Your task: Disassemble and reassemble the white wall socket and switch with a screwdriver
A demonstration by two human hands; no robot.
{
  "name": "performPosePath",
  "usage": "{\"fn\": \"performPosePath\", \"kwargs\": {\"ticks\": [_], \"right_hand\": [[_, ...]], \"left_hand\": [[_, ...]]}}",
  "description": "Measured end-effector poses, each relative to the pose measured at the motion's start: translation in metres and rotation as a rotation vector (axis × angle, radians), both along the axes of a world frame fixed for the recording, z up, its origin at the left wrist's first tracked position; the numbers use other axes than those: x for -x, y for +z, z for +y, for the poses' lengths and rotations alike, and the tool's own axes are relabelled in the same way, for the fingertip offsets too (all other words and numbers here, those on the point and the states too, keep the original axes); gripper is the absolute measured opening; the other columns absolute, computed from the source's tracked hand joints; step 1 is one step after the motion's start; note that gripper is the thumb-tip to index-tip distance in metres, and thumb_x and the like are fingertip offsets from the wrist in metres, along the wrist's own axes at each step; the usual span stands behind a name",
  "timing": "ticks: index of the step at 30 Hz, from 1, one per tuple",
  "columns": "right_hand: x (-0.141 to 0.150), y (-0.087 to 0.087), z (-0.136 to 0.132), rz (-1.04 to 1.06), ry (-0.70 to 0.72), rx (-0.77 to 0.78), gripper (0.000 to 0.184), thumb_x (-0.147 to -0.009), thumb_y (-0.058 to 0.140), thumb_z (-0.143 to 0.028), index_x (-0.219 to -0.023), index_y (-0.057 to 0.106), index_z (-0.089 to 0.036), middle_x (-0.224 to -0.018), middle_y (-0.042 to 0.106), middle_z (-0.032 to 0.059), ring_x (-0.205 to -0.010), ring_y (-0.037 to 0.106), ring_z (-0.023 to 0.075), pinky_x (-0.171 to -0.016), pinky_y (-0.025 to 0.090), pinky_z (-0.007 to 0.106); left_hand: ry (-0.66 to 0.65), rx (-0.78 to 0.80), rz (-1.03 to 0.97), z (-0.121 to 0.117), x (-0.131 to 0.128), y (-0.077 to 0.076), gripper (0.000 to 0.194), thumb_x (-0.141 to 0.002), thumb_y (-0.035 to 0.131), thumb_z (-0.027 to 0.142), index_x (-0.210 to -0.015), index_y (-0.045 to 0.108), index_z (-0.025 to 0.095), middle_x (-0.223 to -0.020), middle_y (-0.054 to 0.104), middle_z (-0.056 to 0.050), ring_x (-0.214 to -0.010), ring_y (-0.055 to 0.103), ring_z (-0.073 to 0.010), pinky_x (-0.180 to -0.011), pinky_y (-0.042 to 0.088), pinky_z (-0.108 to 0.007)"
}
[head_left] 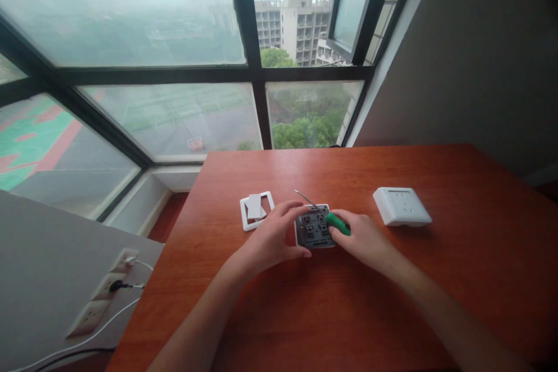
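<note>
A wall switch (314, 233) lies on the table with its dark grey inner face up and a thin white rim round it. My left hand (279, 229) grips it from the left, fingers at the far edge and thumb by the near edge. In my right hand (358, 233) is a screwdriver (339, 224) with a green handle. Its metal shaft slants over the switch, and the tip points up and left beyond the far edge. My right fingertips are close to the switch's right side; whether they touch it is unclear.
Left of the switch, a white cover frame (244, 214) lies with white rocker plates (254, 207) on it. A white socket box (403, 207) sits on the right of the wooden table (392, 314). Wall sockets (104, 286) with plugged-in cables are at lower left, below large windows.
</note>
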State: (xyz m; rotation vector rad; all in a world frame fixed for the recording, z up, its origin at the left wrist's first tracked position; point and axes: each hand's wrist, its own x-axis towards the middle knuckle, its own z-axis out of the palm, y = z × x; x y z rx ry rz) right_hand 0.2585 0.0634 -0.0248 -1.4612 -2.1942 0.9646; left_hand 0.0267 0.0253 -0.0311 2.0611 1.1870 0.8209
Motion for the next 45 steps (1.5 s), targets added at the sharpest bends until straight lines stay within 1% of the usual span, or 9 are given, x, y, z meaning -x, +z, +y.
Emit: {"fn": "performPosePath", "kwargs": {"ticks": [6, 11, 14, 17, 19, 22, 24, 35, 45], "right_hand": [[-0.002, 0.001, 0.0, 0.058, 0.0, -0.012, 0.037, -0.082, 0.054, -0.026, -0.114, 0.068, -0.016, -0.107, 0.074, 0.0109, -0.094, 0.069, 0.0273, -0.082, 0.049, 0.035], [-0.007, -0.003, -0.003, 0.145, -0.037, 0.008, 0.042, -0.083, 0.056, -0.03, -0.122, 0.064, -0.016, -0.115, 0.072, 0.0106, -0.101, 0.067, 0.0275, -0.088, 0.048, 0.037], [-0.009, -0.006, -0.003, 0.202, -0.079, 0.039, 0.039, -0.084, 0.057, -0.036, -0.116, 0.066, -0.017, -0.112, 0.073, 0.0101, -0.102, 0.066, 0.0287, -0.088, 0.049, 0.039], [-0.011, -0.009, -0.002, 0.265, -0.126, 0.086, 0.038, -0.083, 0.06, -0.041, -0.11, 0.068, -0.017, -0.104, 0.074, 0.0097, -0.096, 0.066, 0.0286, -0.082, 0.051, 0.038], [-0.012, -0.009, -0.002, 0.309, -0.156, 0.139, 0.039, -0.082, 0.062, -0.044, -0.109, 0.068, -0.017, -0.088, 0.073, 0.007, -0.08, 0.067, 0.025, -0.069, 0.052, 0.034], [-0.012, -0.009, -0.003, 0.384, -0.197, 0.253, 0.043, -0.082, 0.062, -0.049, -0.111, 0.067, -0.017, -0.056, 0.058, -0.0022, -0.048, 0.053, 0.0155, -0.044, 0.042, 0.026], [-0.012, -0.009, -0.004, 0.446, -0.223, 0.321, 0.047, -0.08, 0.063, -0.052, -0.111, 0.065, -0.017, -0.052, 0.051, -0.0052, -0.042, 0.044, 0.012, -0.038, 0.035, 0.024], [-0.015, -0.014, -0.003, 0.663, -0.326, 0.441, 0.052, -0.075, 0.071, -0.051, -0.113, 0.063, -0.017, -0.072, 0.057, -0.0016, -0.05, 0.043, 0.0079, -0.04, 0.036, 0.021], [-0.007, -0.009, -0.007, 0.622, -0.314, 0.392, 0.054, -0.074, 0.071, -0.053, -0.114, 0.064, -0.017, -0.062, 0.055, -0.0038, -0.045, 0.042, 0.0091, -0.039, 0.036, 0.023]], "left_hand": [[-0.005, 0.041, 0.018, 0.0, 0.001, 0.001, 0.09, -0.061, 0.088, 0.019, -0.139, 0.045, 0.031, -0.144, 0.044, -0.011, -0.133, 0.044, -0.0317, -0.111, 0.038, -0.048], [-0.007, 0.028, 0.05, -0.002, 0.0, 0.002, 0.084, -0.067, 0.075, 0.005, -0.141, 0.041, 0.029, -0.143, 0.044, -0.01, -0.132, 0.044, -0.0275, -0.112, 0.038, -0.043], [-0.008, 0.027, 0.063, -0.002, -0.001, 0.002, 0.085, -0.067, 0.079, 0.01, -0.141, 0.041, 0.029, -0.144, 0.043, -0.011, -0.132, 0.044, -0.0287, -0.111, 0.038, -0.044], [0.011, 0.024, 0.056, -0.003, -0.002, 0.001, 0.087, -0.065, 0.086, 0.027, -0.14, 0.043, 0.029, -0.143, 0.043, -0.011, -0.131, 0.045, -0.031, -0.11, 0.039, -0.046], [0.033, 0.001, 0.054, -0.002, -0.004, 0.001, 0.084, -0.066, 0.086, 0.033, -0.139, 0.045, 0.029, -0.141, 0.046, -0.011, -0.129, 0.047, -0.0307, -0.11, 0.039, -0.046], [0.042, -0.025, 0.053, -0.003, -0.006, 0.001, 0.077, -0.071, 0.083, 0.032, -0.138, 0.045, 0.029, -0.136, 0.051, -0.01, -0.126, 0.049, -0.029, -0.109, 0.04, -0.046], [0.056, -0.03, 0.043, -0.003, -0.007, 0.002, 0.075, -0.073, 0.081, 0.032, -0.138, 0.044, 0.029, -0.136, 0.052, -0.01, -0.126, 0.049, -0.0287, -0.108, 0.04, -0.045], [0.086, 0.0, 0.044, -0.004, -0.009, 0.002, 0.087, -0.067, 0.085, 0.034, -0.141, 0.041, 0.028, -0.143, 0.046, -0.013, -0.13, 0.046, -0.0315, -0.11, 0.039, -0.046], [0.124, -0.004, 0.02, -0.003, -0.012, 0.002, 0.079, -0.069, 0.082, 0.022, -0.137, 0.043, 0.027, -0.137, 0.052, -0.01, -0.126, 0.05, -0.0297, -0.107, 0.041, -0.045]]}}
